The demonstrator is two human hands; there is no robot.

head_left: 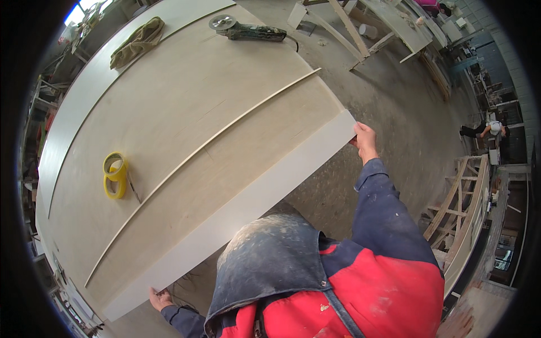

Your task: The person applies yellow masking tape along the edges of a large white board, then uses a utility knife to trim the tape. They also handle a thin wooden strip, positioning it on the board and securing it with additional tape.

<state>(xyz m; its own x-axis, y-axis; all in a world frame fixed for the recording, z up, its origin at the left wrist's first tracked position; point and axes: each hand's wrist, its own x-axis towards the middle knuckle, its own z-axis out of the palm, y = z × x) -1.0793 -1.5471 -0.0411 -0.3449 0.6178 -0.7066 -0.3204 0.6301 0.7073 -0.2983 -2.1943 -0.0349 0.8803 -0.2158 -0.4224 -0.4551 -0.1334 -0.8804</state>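
A long, flat white strip of board lies along the near edge of a large worktable, sticking out a little past it. My right hand is closed on the strip's far right end, the thumb and fingers pinching its corner. Close to the strip's left end, my left hand grips the near edge, with some fingers hidden underneath. A thin pale strip lies across the tabletop beyond the board, roughly parallel to it. Two yellow tape rolls lie at the left with a thin dark tool beside them.
An angle grinder with a cord lies at the table's far edge. A greenish cloth rests on another white panel at the far left. Wooden trestles stand beyond, a wooden frame at right. Another person is in the distance.
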